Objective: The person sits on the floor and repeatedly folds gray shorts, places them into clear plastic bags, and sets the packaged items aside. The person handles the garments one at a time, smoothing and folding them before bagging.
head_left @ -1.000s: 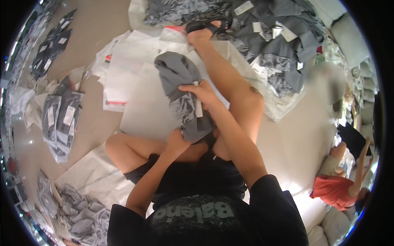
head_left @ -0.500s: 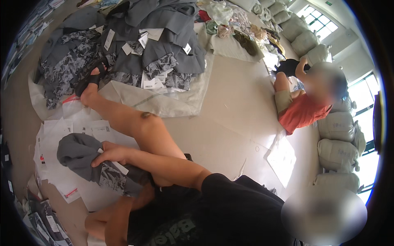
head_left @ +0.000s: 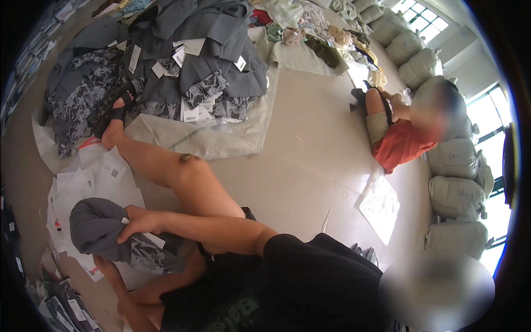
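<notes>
My right hand (head_left: 139,222) is closed round a folded grey garment (head_left: 98,224) with a black-and-white patterned panel and a white tag. The fingers curl over its upper edge beside the tag. My left forearm (head_left: 115,279) reaches up to the garment's lower edge; the left hand is mostly hidden there, so its fingers do not show. Under the garment, white paper and clear plastic sheets (head_left: 115,176) lie spread on the floor.
Beyond my outstretched leg (head_left: 166,161), a heap of similar tagged grey garments (head_left: 221,33) lies on a pale sheet (head_left: 221,141). Packed garments (head_left: 63,299) lie at lower left. At right sits a person in a red top (head_left: 404,146), near stacked sacks (head_left: 456,191).
The garment and my right hand have shifted slightly left and down. My left forearm has come forward to the garment's lower edge. The other person's arms have lowered.
</notes>
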Motion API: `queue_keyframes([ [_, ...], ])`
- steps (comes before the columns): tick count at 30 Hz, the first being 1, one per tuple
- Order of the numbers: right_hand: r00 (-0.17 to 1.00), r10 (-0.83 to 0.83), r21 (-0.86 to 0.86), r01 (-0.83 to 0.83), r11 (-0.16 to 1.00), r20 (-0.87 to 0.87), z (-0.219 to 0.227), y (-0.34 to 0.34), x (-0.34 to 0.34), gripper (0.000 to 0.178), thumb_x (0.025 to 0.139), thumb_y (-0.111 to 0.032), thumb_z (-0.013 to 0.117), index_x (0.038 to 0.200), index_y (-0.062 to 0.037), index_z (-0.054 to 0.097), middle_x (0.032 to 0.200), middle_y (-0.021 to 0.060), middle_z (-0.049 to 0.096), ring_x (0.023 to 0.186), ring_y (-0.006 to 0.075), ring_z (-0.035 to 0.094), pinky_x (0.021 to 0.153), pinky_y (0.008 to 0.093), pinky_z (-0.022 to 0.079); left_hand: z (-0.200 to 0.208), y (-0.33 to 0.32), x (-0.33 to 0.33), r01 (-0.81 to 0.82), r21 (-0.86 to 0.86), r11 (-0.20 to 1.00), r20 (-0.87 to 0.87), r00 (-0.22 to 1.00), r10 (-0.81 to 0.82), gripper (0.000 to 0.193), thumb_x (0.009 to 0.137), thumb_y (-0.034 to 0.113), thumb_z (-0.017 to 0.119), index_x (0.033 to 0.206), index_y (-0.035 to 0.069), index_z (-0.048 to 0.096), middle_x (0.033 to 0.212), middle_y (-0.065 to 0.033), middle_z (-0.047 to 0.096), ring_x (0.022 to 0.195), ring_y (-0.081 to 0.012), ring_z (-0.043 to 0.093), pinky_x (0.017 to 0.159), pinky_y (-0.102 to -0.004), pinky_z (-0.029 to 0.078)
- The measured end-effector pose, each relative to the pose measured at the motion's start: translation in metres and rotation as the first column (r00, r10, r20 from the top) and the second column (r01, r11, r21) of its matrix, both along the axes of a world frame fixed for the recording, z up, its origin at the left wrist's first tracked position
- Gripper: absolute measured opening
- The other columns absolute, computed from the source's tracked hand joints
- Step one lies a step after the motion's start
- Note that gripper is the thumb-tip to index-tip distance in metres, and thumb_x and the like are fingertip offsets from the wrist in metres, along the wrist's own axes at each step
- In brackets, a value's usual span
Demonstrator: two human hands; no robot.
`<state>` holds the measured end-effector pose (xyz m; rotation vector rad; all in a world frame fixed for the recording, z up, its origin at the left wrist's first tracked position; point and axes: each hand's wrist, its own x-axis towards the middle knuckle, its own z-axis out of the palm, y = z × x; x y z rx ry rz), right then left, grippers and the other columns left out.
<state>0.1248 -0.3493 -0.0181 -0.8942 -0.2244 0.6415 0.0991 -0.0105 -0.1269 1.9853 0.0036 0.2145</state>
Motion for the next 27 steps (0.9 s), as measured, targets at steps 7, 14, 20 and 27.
queue_keyframes([
  [7, 0.999, 0.020, 0.066, -0.023, 0.998, 0.038, 0.031, -0.014, -0.007, 0.055, 0.076, -0.005, 0.088, 0.125, 0.0064, 0.068, 0.113, 0.0111, 0.075, 0.103, 0.0184, 0.070, 0.092, 0.0315, 0.056, 0.094, -0.079, 0.008, -0.167, -0.317, 0.934, 0.200, 0.951, 0.238, 0.050, 0.105, 0.028, 0.060, 0.142, -0.006, 0.056, 0.136, -0.0184, 0.065, 0.122, -0.0276, 0.062, 0.104, -0.0407, 0.049],
  [14, 0.994, -0.030, 0.055, 0.025, 0.998, 0.105, 0.035, -0.020, -0.002, 0.051, 0.078, -0.002, 0.085, 0.124, 0.0073, 0.066, 0.112, 0.0095, 0.075, 0.102, 0.0144, 0.069, 0.090, 0.0298, 0.056, 0.090, -0.064, 0.025, -0.269, -0.563, 0.781, -0.081, 0.959, 0.271, 0.037, 0.112, 0.030, 0.051, 0.128, -0.002, 0.061, 0.123, -0.0122, 0.067, 0.110, -0.0203, 0.065, 0.097, -0.0347, 0.051],
  [20, 0.980, -0.017, 0.052, 0.007, 0.999, 0.196, 0.030, -0.026, -0.002, 0.045, 0.079, 0.000, 0.083, 0.122, 0.0034, 0.069, 0.111, 0.0054, 0.075, 0.101, 0.0114, 0.068, 0.090, 0.0274, 0.054, 0.063, -0.071, 0.004, 0.039, -0.072, 0.997, -0.002, 0.999, -0.039, 0.059, 0.096, 0.029, 0.073, 0.142, -0.004, 0.054, 0.137, -0.0147, 0.063, 0.124, -0.0249, 0.061, 0.107, -0.0371, 0.047],
  [27, 0.949, 0.028, -0.149, 0.020, 0.989, 0.315, 0.046, -0.035, 0.001, 0.055, 0.079, -0.008, 0.087, 0.129, 0.0047, 0.066, 0.118, 0.0070, 0.074, 0.110, 0.0146, 0.065, 0.098, 0.0297, 0.051, 0.028, -0.073, -0.008, 0.041, -0.480, 0.876, -0.221, 0.961, -0.166, 0.066, 0.096, 0.026, 0.077, 0.149, -0.001, 0.051, 0.148, -0.0117, 0.059, 0.131, -0.0240, 0.059, 0.110, -0.0392, 0.048],
])
